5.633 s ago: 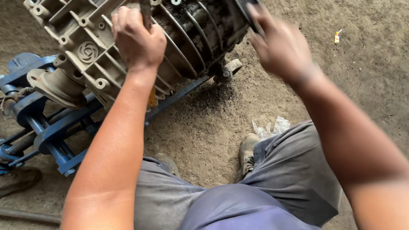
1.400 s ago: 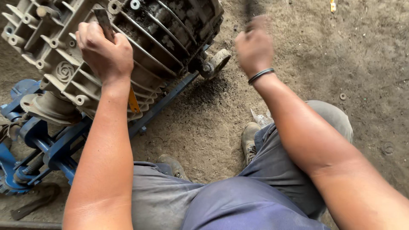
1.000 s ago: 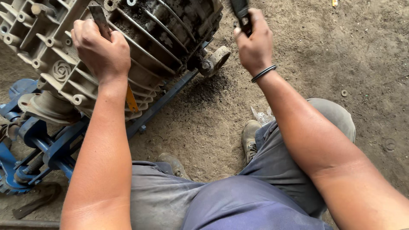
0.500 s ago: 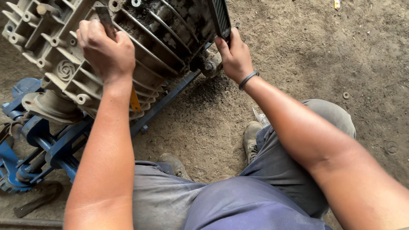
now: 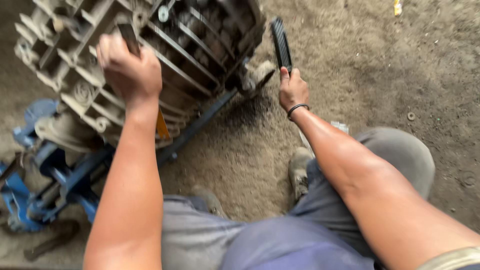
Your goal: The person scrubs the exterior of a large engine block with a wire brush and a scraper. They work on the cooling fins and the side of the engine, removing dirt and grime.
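A large grey ribbed metal housing [image 5: 200,45] lies tilted on a blue steel stand [image 5: 60,175]. My left hand [image 5: 127,70] rests on top of the housing, fist shut on a dark flat tool [image 5: 129,37] that stands up against the casting. My right hand [image 5: 292,90], with a dark band on the wrist, grips a black brush [image 5: 281,44] held upright just right of the housing, apart from it.
Sandy dirt ground [image 5: 375,60] surrounds me, with a dark oily patch [image 5: 247,110] below the housing. A small washer [image 5: 411,116] lies at the right. My grey trousers [image 5: 400,155] and shoe [image 5: 299,167] fill the lower frame. A yellow strip [image 5: 162,125] hangs by the housing.
My right hand has swung the black brush down to the housing's side and back out to the right. My left hand stays on the tool on top of the housing.
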